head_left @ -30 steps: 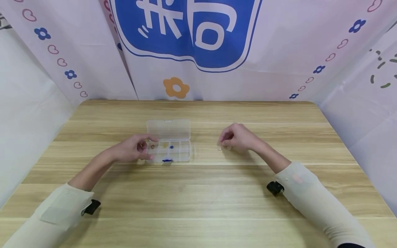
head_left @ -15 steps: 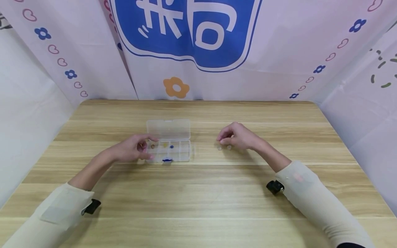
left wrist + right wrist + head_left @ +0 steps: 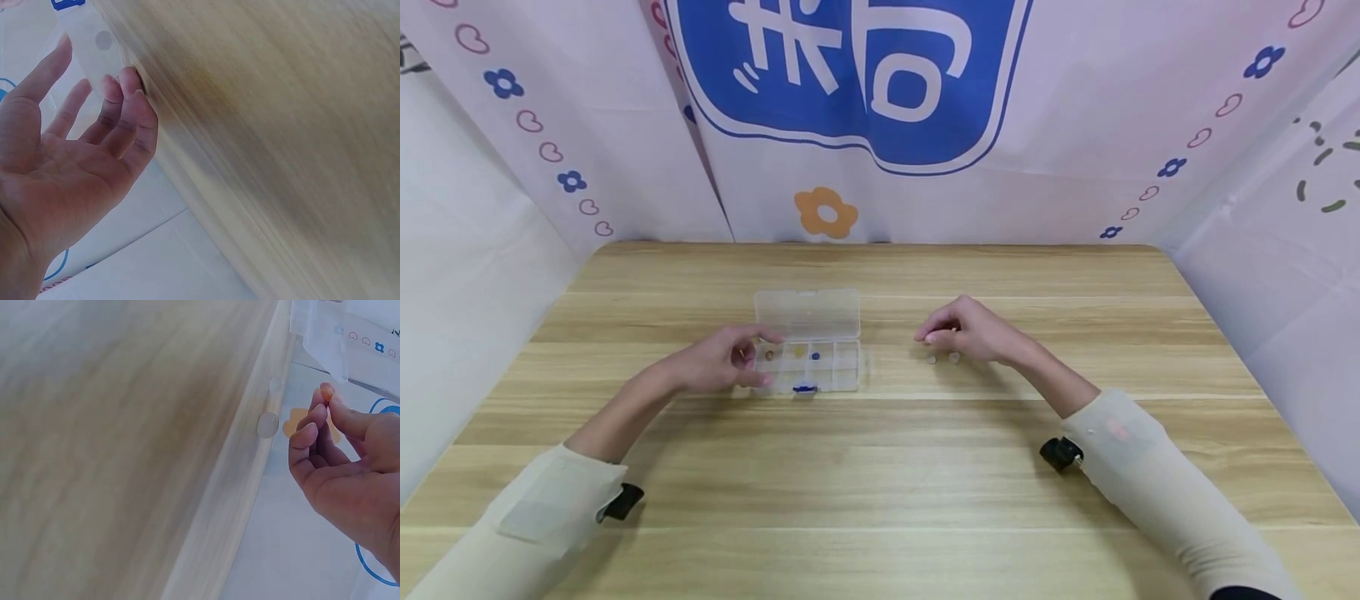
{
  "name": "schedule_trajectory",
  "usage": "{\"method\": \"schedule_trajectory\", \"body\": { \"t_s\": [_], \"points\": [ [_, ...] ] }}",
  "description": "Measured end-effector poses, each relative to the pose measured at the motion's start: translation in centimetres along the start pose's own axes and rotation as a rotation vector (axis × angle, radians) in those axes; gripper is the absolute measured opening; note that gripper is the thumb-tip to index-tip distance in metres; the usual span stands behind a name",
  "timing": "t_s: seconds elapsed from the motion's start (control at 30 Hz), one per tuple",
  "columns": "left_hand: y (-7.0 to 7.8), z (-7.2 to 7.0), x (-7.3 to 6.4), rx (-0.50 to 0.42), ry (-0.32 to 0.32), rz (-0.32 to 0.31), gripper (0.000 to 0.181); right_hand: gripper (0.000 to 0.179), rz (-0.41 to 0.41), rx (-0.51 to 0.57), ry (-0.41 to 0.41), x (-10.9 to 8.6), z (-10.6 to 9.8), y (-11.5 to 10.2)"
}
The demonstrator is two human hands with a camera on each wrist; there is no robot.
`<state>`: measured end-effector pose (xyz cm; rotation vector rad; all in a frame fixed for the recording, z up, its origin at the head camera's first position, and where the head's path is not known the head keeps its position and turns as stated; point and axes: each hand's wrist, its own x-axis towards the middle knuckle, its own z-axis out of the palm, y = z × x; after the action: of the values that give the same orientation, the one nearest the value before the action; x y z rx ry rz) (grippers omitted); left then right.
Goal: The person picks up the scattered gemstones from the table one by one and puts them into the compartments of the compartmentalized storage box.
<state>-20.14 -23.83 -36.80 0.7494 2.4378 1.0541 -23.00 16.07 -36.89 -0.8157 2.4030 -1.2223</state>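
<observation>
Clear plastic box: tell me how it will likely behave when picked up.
The box looks thin-walled, so probably light. Its open lid might swing on lifting. The small blue piece inside could shift, with nothing covering it.

Wood-grain table [image 3: 880, 475], white backdrop [image 3: 1075, 125] behind; blue emblem [image 3: 846, 104], orange flower [image 3: 808, 210] below it

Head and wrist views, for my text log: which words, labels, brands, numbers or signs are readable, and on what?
None reads with certainty.
White lettering on the blue emblem of the backdrop cloth: cut off, unreadable.
Black mark, right wrist view's edge: cut off, unreadable.
Compartment box: no text visible.
</observation>
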Motion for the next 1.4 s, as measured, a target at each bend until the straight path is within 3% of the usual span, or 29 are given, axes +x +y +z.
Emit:
{"method": "schedule_trajectory", "body": {
  "t_s": [1.1, 1.4],
  "points": [
    [0.3, 0.2, -0.1, 0.021, 0.017, 0.01, 0.057, 0.014, 0.062, 0.104, 0.04, 1.5, 1.5, -1.2],
    [0.3, 0.1, -0.2, 0.015, 0.008, -0.024, 0.058, 0.014, 0.075, 0.162, 0.028, 2.4, 2.5, -1.9]
  ]
}}
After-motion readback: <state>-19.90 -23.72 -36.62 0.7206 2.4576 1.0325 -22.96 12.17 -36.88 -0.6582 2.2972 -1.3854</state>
